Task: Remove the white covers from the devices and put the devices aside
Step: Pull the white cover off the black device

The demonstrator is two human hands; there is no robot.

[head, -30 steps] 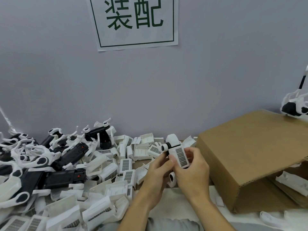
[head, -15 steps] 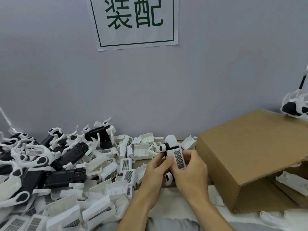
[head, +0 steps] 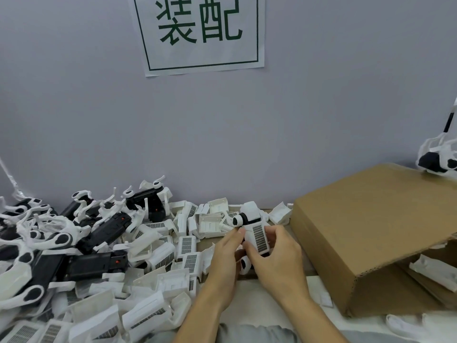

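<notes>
Device [head: 256, 233] shifted slightly left, both hands' fingers [head: 273, 235] still gripping.

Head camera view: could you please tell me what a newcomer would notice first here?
Both hands, the left hand and the right hand, grip a white-covered device with a barcode label at centre. A heap of loose white plastic covers and black devices fills the left, and a brown cardboard box sits right.

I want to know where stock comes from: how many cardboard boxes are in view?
1: the cardboard box lies on its side at the right of the table, beside the hands, its open end toward the person, white parts inside. Others may sit outside the frame.
</notes>
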